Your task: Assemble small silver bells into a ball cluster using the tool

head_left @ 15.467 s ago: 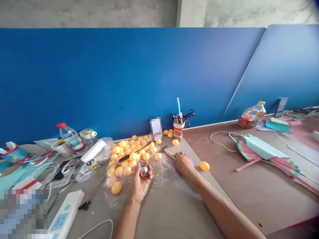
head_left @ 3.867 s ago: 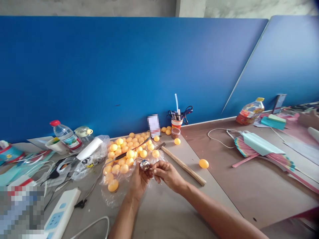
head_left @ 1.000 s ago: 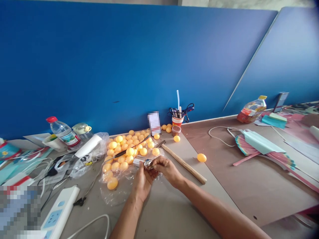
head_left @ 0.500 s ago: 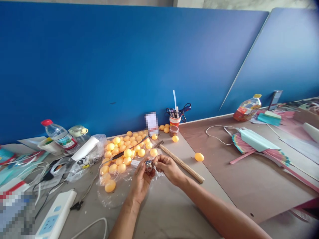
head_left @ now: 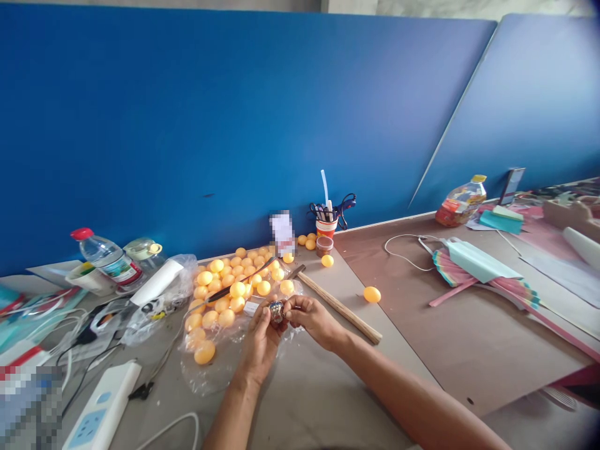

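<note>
My left hand [head_left: 263,334] is closed around a small, shiny, rounded silver-and-dark thing [head_left: 276,311] whose kind I cannot make out. My right hand [head_left: 313,319] is pinched at its right side, thumb and fingertips together; whatever lies between them is too small to tell. Just behind the hands, many orange table tennis balls [head_left: 227,318] lie in and about a clear plastic bag [head_left: 206,378]. A hammer [head_left: 342,306] with a wooden handle rests to the right, beyond my right hand. One loose orange ball [head_left: 372,294] sits farther right.
A paper cup [head_left: 327,229] with tools and a small lidded tub [head_left: 324,246] stand by the blue partition [head_left: 187,125]. At left are a water bottle [head_left: 110,259], cables and a power strip [head_left: 102,406]. Rightward lie a teal-and-pink paper piece [head_left: 485,262] and a juice bottle [head_left: 462,203].
The whole view has shifted slightly, so things appear a little farther left. Both hands stay together at the shiny thing, which seems slightly turned.
</note>
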The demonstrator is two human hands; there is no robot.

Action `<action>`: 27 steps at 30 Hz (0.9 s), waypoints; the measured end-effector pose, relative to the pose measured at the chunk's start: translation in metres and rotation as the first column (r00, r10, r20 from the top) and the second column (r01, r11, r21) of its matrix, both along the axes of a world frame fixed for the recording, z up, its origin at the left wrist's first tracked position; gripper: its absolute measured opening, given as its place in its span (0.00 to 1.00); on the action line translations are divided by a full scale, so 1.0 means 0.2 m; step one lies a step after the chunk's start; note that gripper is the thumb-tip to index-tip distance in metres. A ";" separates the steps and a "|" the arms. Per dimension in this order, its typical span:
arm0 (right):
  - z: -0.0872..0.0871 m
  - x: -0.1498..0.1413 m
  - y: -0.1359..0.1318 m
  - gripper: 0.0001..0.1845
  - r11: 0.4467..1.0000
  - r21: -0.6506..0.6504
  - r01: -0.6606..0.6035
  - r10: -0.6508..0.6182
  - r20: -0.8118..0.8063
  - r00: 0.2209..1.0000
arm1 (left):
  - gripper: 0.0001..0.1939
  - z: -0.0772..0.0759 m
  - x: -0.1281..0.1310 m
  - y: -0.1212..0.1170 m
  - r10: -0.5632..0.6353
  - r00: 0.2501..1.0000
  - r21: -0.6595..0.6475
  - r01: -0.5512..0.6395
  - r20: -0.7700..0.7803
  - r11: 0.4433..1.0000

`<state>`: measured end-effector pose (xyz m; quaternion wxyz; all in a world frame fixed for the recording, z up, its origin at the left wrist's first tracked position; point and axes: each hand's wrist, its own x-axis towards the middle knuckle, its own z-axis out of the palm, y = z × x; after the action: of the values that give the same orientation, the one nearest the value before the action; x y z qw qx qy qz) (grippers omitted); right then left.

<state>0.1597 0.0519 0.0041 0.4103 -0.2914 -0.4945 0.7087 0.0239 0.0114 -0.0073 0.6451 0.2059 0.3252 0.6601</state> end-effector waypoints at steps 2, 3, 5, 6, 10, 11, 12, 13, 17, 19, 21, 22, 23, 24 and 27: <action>0.00 0.00 0.00 0.12 1.000 -0.001 0.004 -0.004 -0.002 1.000 | 0.16 -0.01 0.00 0.00 0.002 1.000 0.004 -0.002 -0.006 1.000; 0.01 0.00 0.00 0.12 1.000 -0.002 0.007 -0.007 -0.004 1.000 | 0.16 -0.01 0.00 0.00 0.002 1.000 0.008 -0.002 -0.011 1.000; 0.01 -0.01 0.00 0.13 1.000 -0.004 0.009 -0.009 -0.008 1.000 | 0.15 -0.01 0.00 0.00 0.001 1.000 0.014 -0.001 -0.020 1.000; 0.01 -0.01 0.00 0.13 1.000 -0.007 0.009 -0.009 -0.008 1.000 | 0.15 -0.01 0.00 0.00 0.001 1.000 0.015 -0.001 -0.025 1.000; -0.01 -0.01 0.00 0.14 0.998 -0.049 0.028 -0.028 -0.008 1.000 | 0.15 -0.01 0.00 -0.01 0.010 0.998 0.018 -0.009 -0.057 1.000; -0.01 -0.01 0.00 0.14 0.998 -0.062 0.034 -0.034 -0.010 0.999 | 0.15 0.00 0.00 -0.01 0.013 0.998 0.017 -0.012 -0.065 1.000; -0.01 -0.01 0.00 0.13 0.997 -0.073 0.035 -0.036 -0.013 0.999 | 0.15 0.00 0.00 -0.01 0.017 0.997 0.017 -0.016 -0.072 1.000; -0.02 -0.01 0.00 0.13 0.996 -0.082 0.034 -0.035 -0.017 0.999 | 0.15 0.00 0.01 -0.01 0.020 0.997 0.017 -0.019 -0.079 1.000; -0.01 -0.01 0.00 0.13 0.994 -0.108 0.021 -0.024 -0.032 0.999 | 0.15 -0.01 0.01 -0.01 0.031 0.993 0.030 -0.028 -0.110 0.999; -0.01 -0.01 -0.01 0.13 0.992 -0.125 0.012 -0.017 -0.040 0.999 | 0.14 -0.01 0.02 -0.01 0.040 0.991 0.042 -0.035 -0.128 0.999; -0.01 -0.01 -0.01 0.12 0.990 -0.143 0.008 -0.015 -0.050 0.999 | 0.15 -0.02 0.02 -0.01 0.053 0.987 0.051 -0.045 -0.152 0.998; -0.01 -0.01 -0.01 0.12 0.988 -0.153 0.008 -0.017 -0.054 0.998 | 0.15 -0.02 0.02 -0.01 0.058 0.984 0.055 -0.050 -0.166 0.997; -0.01 -0.01 -0.01 0.13 0.987 -0.162 0.011 -0.020 -0.057 0.998 | 0.16 -0.03 0.03 0.00 0.062 0.981 0.057 -0.052 -0.185 0.997; -0.01 -0.02 -0.01 0.14 0.985 -0.170 0.015 -0.025 -0.060 0.998 | 0.16 -0.04 0.03 0.00 0.066 0.976 0.058 -0.055 -0.207 0.997; -0.02 -0.02 -0.02 0.18 0.982 -0.189 0.020 -0.033 -0.068 0.997 | 0.17 -0.06 0.02 0.00 0.077 0.961 0.055 -0.065 -0.266 0.996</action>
<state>0.1553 0.0484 0.0010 0.4075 -0.3102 -0.4064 0.7567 0.0288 0.0113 -0.0195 0.5664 0.2961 0.4015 0.6560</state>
